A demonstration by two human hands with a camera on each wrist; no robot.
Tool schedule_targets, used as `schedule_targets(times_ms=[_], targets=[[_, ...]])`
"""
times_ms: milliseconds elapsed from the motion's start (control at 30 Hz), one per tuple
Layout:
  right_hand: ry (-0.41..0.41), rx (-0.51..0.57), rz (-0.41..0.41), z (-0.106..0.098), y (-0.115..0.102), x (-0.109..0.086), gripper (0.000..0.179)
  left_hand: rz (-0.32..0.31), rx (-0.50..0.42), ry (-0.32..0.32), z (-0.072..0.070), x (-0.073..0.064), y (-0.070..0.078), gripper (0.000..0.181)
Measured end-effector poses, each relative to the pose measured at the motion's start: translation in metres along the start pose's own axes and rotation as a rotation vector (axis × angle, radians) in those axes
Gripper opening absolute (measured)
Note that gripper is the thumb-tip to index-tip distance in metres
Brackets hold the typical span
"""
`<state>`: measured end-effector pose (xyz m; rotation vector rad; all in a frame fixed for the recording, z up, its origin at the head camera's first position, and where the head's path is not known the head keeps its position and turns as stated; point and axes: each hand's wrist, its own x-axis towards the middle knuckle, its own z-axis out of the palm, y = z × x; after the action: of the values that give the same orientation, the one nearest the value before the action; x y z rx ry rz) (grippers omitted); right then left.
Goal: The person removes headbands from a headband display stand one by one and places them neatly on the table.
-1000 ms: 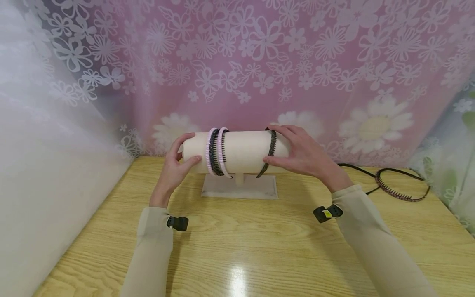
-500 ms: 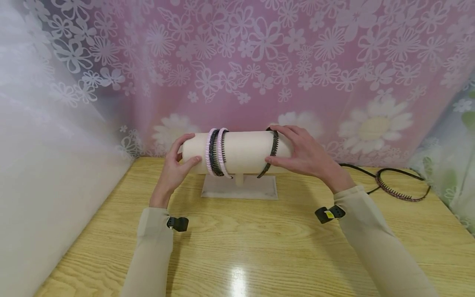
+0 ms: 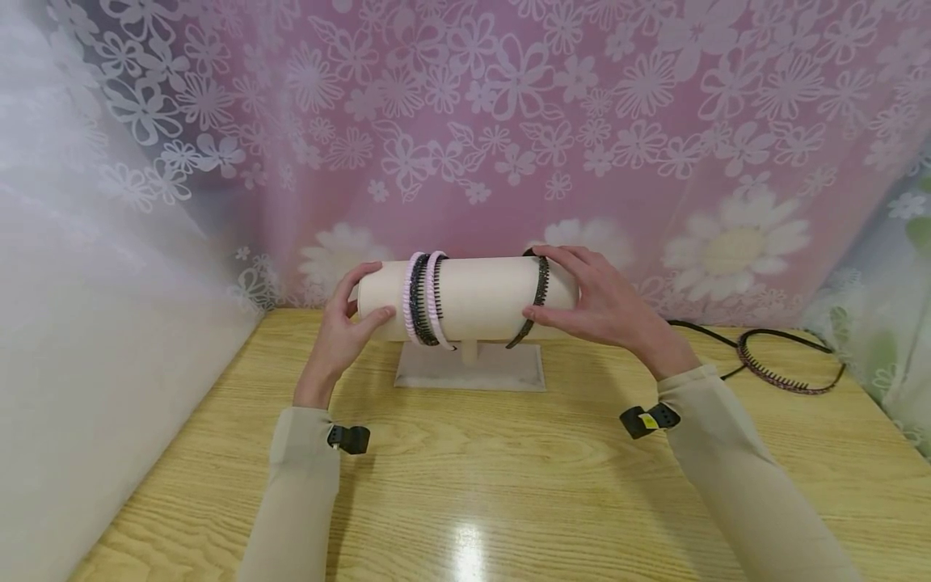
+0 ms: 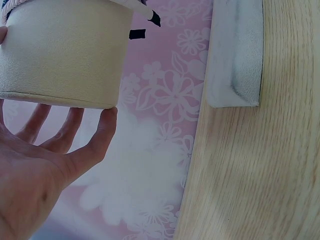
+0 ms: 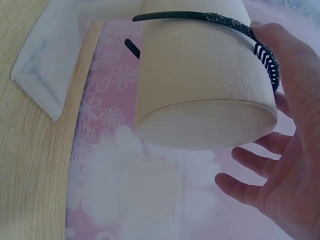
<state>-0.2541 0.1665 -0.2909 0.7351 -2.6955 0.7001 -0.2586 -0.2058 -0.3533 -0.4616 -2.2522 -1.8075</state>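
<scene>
A cream padded headband stand has a horizontal roll (image 3: 480, 297) on a short post over a pale base (image 3: 502, 373). At the roll's left end my left hand (image 3: 338, 335) grips it, thumb in front and fingers spread over the end and behind. Near the right end, my right hand (image 3: 607, 303) pinches a dark toothed headband (image 3: 542, 279) that sits around the roll. The right wrist view shows the thumb on the glittery part of this headband (image 5: 230, 22), its tips apart below. Two pink headbands (image 3: 410, 303) with a dark glittery headband (image 3: 419, 295) between them sit left of centre.
On the table's right lies another dark toothed headband (image 3: 778, 376) with black cord-like loops. The wooden table (image 3: 465, 469) meets a pink floral curtain (image 3: 465, 121) behind the stand. A whitish sheet (image 3: 109, 323) borders the left side.
My right hand and the dark headband have slid slightly to the right along the roll. The left hand and the other headbands stay where they were.
</scene>
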Motion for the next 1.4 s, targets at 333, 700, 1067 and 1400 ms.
schedule_targets(times_ms=[333,700,1067,1400], targets=[[-0.01,0.004,0.034,-0.003,0.003,-0.004,0.084,-0.009,-0.003,0.002,0.0,0.0,0.0,0.062],[0.003,0.04,0.015,-0.005,0.007,-0.007,0.081,0.001,-0.007,0.002,-0.001,-0.001,-0.001,0.062],[0.01,0.05,0.039,-0.008,0.008,-0.01,0.082,0.006,-0.006,0.001,-0.001,0.0,0.0,0.062],[0.005,0.076,0.06,-0.008,0.009,-0.013,0.083,0.005,-0.01,0.003,0.0,-0.001,0.001,0.061]])
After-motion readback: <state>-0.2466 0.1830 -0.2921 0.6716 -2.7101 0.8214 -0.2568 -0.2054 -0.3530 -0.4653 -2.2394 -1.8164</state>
